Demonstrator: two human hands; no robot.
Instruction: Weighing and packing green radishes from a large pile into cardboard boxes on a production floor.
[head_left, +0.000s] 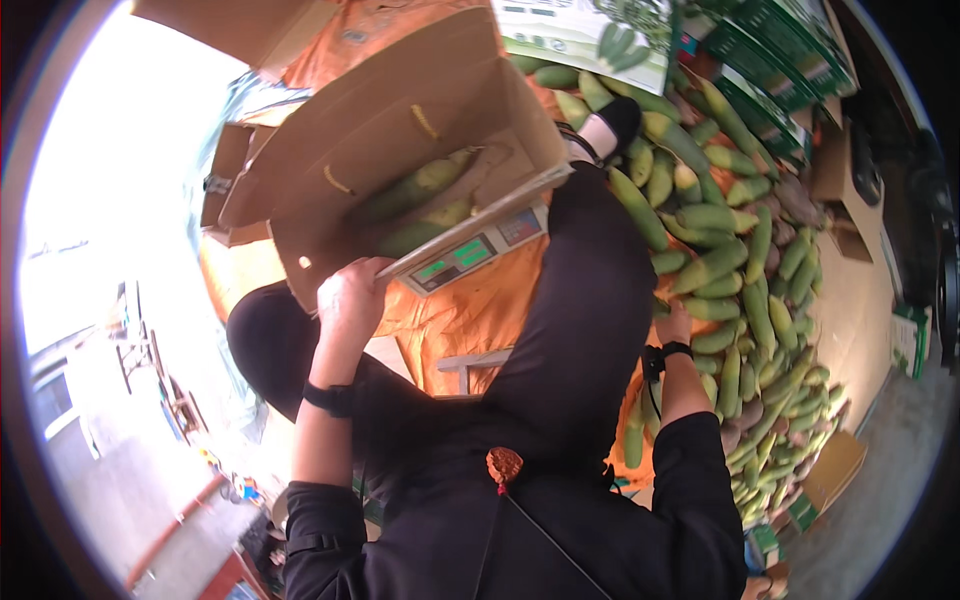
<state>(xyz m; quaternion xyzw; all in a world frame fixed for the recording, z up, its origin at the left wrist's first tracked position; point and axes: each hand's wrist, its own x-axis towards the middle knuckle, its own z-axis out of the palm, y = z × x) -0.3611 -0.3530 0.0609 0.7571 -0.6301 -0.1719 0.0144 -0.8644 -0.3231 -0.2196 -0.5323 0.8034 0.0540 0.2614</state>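
My left hand (351, 298) grips the lower edge of an open cardboard box (360, 97) with yellow rope handles. Inside the box lie green radishes (412, 187). The box rests on a digital scale (472, 251) whose green display is lit between my legs. At the right, beyond my thigh, my right hand (674, 322) is at the edge of a large pile of green radishes (712, 266); its fingertips are partly hidden, and whether it holds the dark green radish there I cannot tell.
Orange sheeting (450, 322) covers the floor. Printed green cartons (780, 60) stack at the upper right. A smaller cardboard box (232, 180) stands left of the large one. Reddish roots (795, 199) lie among the pile. A wooden stool (472, 363) shows between my legs.
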